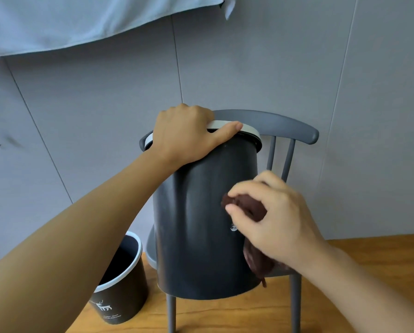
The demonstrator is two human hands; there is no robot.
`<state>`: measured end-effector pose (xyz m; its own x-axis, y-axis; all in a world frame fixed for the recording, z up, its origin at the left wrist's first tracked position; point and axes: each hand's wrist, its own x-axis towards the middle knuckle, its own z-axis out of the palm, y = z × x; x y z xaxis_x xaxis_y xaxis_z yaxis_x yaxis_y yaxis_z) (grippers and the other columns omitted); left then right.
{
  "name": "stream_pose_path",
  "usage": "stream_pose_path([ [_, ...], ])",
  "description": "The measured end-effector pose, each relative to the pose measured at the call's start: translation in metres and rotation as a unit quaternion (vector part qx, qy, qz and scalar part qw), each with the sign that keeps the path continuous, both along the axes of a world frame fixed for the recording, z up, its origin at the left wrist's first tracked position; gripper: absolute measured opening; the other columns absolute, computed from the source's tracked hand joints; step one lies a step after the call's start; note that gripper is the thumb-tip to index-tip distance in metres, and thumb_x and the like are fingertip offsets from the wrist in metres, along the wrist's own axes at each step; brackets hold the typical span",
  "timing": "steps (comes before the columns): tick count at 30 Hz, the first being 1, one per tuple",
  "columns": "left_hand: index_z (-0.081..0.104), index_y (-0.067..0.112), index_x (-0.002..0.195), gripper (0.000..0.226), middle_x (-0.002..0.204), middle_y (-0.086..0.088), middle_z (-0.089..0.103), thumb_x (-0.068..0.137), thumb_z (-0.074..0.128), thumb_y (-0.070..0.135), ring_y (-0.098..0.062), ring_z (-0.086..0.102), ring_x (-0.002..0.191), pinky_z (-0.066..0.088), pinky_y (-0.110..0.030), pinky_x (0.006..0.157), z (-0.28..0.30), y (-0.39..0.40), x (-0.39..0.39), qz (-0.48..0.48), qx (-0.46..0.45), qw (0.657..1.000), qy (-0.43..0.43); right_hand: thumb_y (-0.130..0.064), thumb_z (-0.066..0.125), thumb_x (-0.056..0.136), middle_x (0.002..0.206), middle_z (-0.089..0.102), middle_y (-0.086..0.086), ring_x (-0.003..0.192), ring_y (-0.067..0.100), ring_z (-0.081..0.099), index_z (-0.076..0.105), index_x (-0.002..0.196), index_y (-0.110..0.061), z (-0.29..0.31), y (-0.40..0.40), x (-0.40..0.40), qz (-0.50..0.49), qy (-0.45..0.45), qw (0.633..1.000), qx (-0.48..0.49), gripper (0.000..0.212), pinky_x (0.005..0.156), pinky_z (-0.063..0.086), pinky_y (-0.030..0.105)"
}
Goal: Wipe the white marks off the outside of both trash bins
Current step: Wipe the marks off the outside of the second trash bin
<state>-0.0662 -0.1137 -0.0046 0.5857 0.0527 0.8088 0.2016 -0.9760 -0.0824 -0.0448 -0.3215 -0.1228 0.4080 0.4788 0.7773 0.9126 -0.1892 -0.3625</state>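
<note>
Right hand [270,212] pinches a brown cloth [246,207] against an upright bin [201,224], rim tilted far; left hand [184,135] grips its rim. Second bin [121,292] upright, inside dark.

Hidden behind the right hand [276,219]: most of the white print [233,228]. Cut off at upper left: pale cloth [56,22]. Too small to read: second bin's lettering [111,316].

A plain room in a home: grey panelled wall [249,68] at the far side, wooden floor [225,313] nearby, a grey spindle-back chair [285,127], pale blue fabric [56,22] hanging upper left.
</note>
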Motion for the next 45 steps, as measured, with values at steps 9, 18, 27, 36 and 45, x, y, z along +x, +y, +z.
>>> stream_pose_path([
  [9, 0.023, 0.015, 0.056, 0.075, 0.044, 0.003, 0.025, 0.084, 0.045, 0.081, -0.019, 0.027, 0.045, 0.019, -0.03, 0.05, -0.001, 0.003, -0.003, -0.034, -0.013, 0.999, -0.003, -0.038, 0.078, 0.086, 0.098, 0.063, -0.01, 0.091, 0.008, 0.064, 0.078, 0.1, -0.036, 0.012, 0.014, 0.025, -0.014, 0.06, 0.993, 0.101, 0.014, 0.078, 0.05, 0.014],
  [18, 0.023, 0.014, 0.057, 0.075, 0.047, 0.001, 0.023, 0.083, 0.045, 0.081, -0.022, 0.027, 0.049, 0.019, -0.032, 0.05, 0.0, 0.022, -0.004, -0.028, -0.059, 0.998, 0.002, -0.049, 0.07, 0.083, 0.094, 0.056, -0.019, 0.087, 0.005, 0.064, 0.073, 0.094, -0.04, -0.016, -0.005, -0.006, 0.059, 0.054, 0.994, -0.079, 0.014, 0.069, 0.056, 0.019],
  [27, 0.024, 0.014, 0.057, 0.076, 0.046, 0.0, 0.025, 0.085, 0.044, 0.081, -0.022, 0.028, 0.047, 0.019, -0.031, 0.05, -0.001, 0.014, -0.003, -0.021, -0.032, 0.999, -0.001, -0.034, 0.074, 0.091, 0.1, 0.068, -0.019, 0.099, 0.004, 0.066, 0.078, 0.106, -0.033, 0.0, 0.006, 0.012, 0.018, 0.132, 0.986, 0.101, 0.015, 0.083, 0.056, 0.018],
  [36, 0.027, 0.013, 0.057, 0.076, 0.049, -0.003, 0.032, 0.085, 0.044, 0.081, -0.027, 0.035, 0.051, 0.02, -0.032, 0.051, 0.001, 0.016, 0.006, 0.021, -0.041, 0.999, 0.003, -0.045, 0.072, 0.085, 0.101, 0.058, -0.019, 0.095, 0.005, 0.066, 0.073, 0.101, -0.04, -0.034, -0.011, -0.015, 0.077, 0.117, 0.989, -0.053, 0.017, 0.074, 0.054, 0.014],
  [45, 0.03, 0.013, 0.055, 0.076, 0.047, -0.002, 0.035, 0.085, 0.042, 0.082, -0.02, 0.034, 0.047, 0.019, -0.031, 0.049, 0.001, 0.005, 0.006, 0.023, -0.024, 0.999, -0.003, -0.034, 0.075, 0.087, 0.097, 0.065, -0.017, 0.096, 0.007, 0.066, 0.075, 0.103, -0.036, -0.006, -0.006, -0.009, 0.046, 0.113, 0.992, 0.041, 0.016, 0.08, 0.055, 0.02],
])
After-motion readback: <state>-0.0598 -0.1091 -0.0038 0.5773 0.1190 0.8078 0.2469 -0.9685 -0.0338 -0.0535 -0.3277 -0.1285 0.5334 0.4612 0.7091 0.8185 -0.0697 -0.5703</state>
